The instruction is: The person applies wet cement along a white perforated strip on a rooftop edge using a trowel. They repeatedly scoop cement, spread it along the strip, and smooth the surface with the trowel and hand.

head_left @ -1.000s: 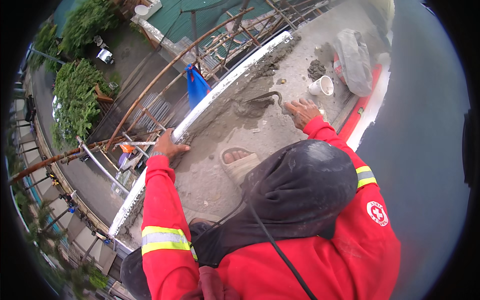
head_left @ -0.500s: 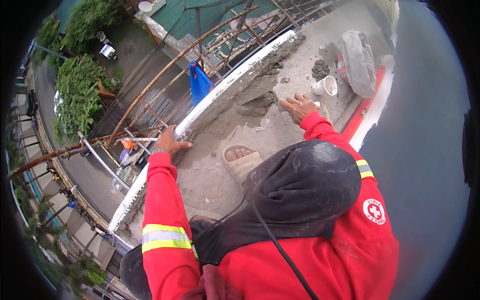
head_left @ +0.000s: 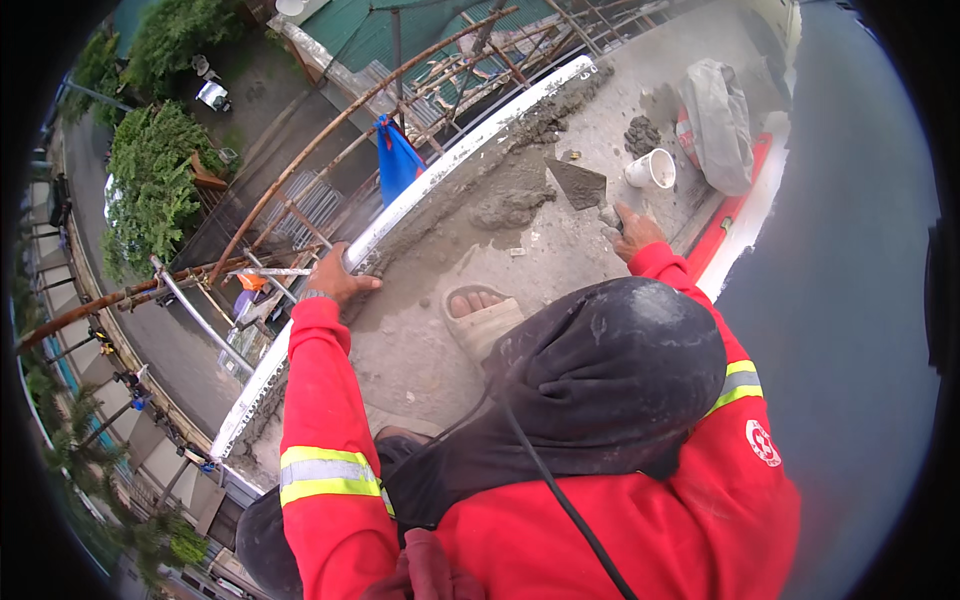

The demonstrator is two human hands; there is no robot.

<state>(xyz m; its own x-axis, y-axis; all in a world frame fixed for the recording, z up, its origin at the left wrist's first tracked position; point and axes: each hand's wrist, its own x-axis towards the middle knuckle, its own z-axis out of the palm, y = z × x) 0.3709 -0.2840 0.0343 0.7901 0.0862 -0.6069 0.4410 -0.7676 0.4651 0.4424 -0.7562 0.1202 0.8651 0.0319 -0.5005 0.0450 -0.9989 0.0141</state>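
Note:
My right hand [head_left: 637,236] grips the handle of a trowel [head_left: 578,186] whose grey, mortar-smeared blade points up and left over the ledge. Left of the blade lies a mound of wet mortar [head_left: 510,203] on the concrete ledge [head_left: 400,350], apart from the blade. With fingers over the outer side and thumb inward, my left hand [head_left: 340,277] holds the long white edge strip [head_left: 450,165] along the ledge's outer side. A rough band of mortar runs along the strip's inner side. My sandalled foot [head_left: 478,308] rests between the hands.
A white cup [head_left: 651,170] lies tipped near the trowel, beside a small mortar heap [head_left: 641,137]. A grey sack [head_left: 718,125] and a red level-like bar [head_left: 728,220] lie along the wall side. Beyond the strip, rusty scaffold poles [head_left: 290,200] and a blue cloth [head_left: 398,165] stand over a steep drop.
My right hand has drawn the trowel right and back from the mortar mound, and its blade now shows fully. My left hand has stayed on the strip.

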